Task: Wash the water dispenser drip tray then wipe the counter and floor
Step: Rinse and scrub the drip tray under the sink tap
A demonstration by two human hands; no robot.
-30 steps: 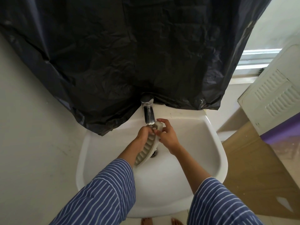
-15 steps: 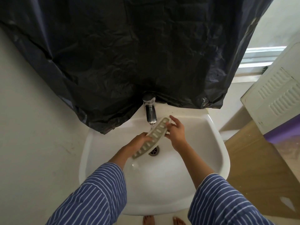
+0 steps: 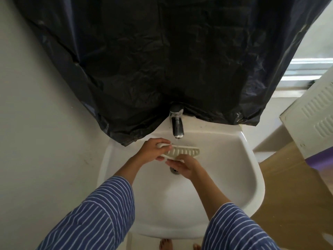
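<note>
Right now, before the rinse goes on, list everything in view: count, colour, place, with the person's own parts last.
drip tray: one, off-white, slotted, held over the sink just below the tap.
sink: one, white, against the wall, centre of view.
tap: one, chrome, at the back rim of the sink; a thin trickle shows at its spout.
drain: one, metal, at the basin bottom, partly hidden by the right hand.
plastic sheet: one, black, hung on the wall above the sink.
vented panel: one, white, at the right edge.
window: one, upper right.
left hand: grips the tray's left end.
right hand: fingers straight along the tray's near edge.
sleeves: two, blue with white stripes.
feet: two, bare, below the sink.
</note>
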